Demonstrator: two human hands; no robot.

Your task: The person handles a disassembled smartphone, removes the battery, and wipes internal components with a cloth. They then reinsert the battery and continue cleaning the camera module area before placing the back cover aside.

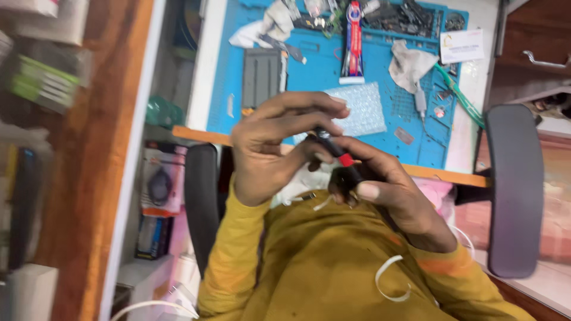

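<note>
Blue work mat [309,77] on desk, bubble wrap [361,107] at near edge | black-and-red tool [340,159] pinched by left hand [270,151], gripped by right hand [386,190], above lap | step judged: tip being adjusted | steady, fine twist needed next

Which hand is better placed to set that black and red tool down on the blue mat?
Probably the right hand: it grips the body of the black and red tool, while the left hand only pinches the tip. The blue mat lies just beyond both hands.

White desk [211,53] under blue work mat [321,71]
</note>
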